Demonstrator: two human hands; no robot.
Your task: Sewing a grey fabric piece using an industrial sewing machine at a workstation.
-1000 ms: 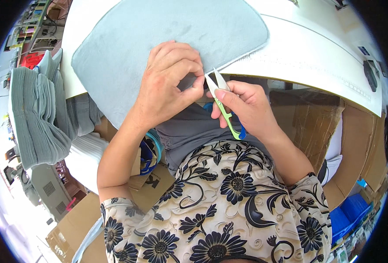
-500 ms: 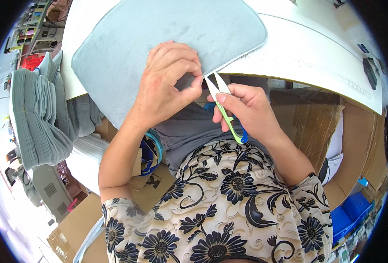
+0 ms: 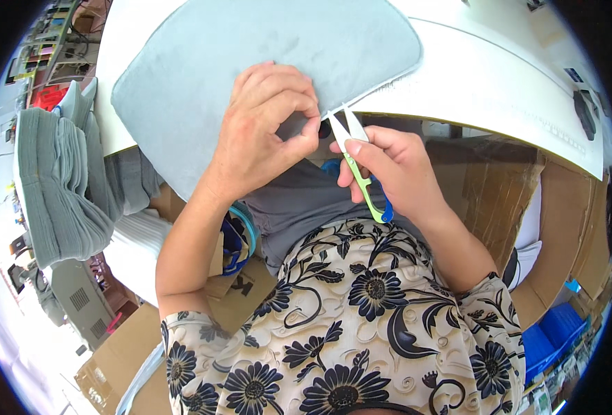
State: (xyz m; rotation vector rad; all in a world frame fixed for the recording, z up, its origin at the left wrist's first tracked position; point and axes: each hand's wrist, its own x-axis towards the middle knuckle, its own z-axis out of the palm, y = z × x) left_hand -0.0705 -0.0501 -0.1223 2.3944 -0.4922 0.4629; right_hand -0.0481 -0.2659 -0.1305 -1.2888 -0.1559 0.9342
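Observation:
A pale grey plush mat [image 3: 188,83] with a piped edge lies on the white tabletop, overhanging its front edge. My left hand [image 3: 264,128] rests on the mat with fingers curled, thumb and forefinger closed at its near edge; whatever fine thing may be between them is too small to make out. Just right of it, my right hand [image 3: 392,166] grips green and blue thread snips [image 3: 361,180], thumb on the handle. Their white blades point up at the mat's edge beside my left fingertips, with the tips apart.
A thick stack of folded grey pieces [image 3: 64,180] hangs at the left of the white table [image 3: 499,97], white pieces below it. Cardboard boxes [image 3: 555,242] stand under the table at right and lower left. A blue bin [image 3: 555,332] sits low right, a dark object [image 3: 584,114] on the table's right.
My right hand and the snips have shifted slightly right along the mat's edge. My left hand holds nearly the same position.

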